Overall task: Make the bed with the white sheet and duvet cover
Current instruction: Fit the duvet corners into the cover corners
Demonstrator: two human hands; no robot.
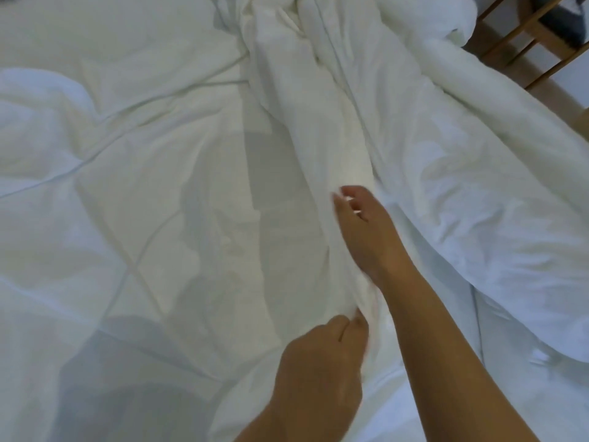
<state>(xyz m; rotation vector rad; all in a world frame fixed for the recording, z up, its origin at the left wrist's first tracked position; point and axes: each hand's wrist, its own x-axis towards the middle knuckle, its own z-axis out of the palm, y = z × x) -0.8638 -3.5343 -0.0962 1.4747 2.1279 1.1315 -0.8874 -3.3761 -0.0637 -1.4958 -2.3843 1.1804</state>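
Head view: quilted duvet (111, 186) spread over left of bed. White duvet cover (462, 193) crumpled across right, edge bunched in long ridge down middle. Wooden slatted frame (526, 33) in top right corner. My left hand (322, 355) pinches ridge near me. My right hand (360, 228) lies farther along ridge, fingers curled, blurred; cannot tell if gripping.

The duvet (111, 186) lies left, the duvet cover (462, 186) right, wooden rails (554, 43) behind.
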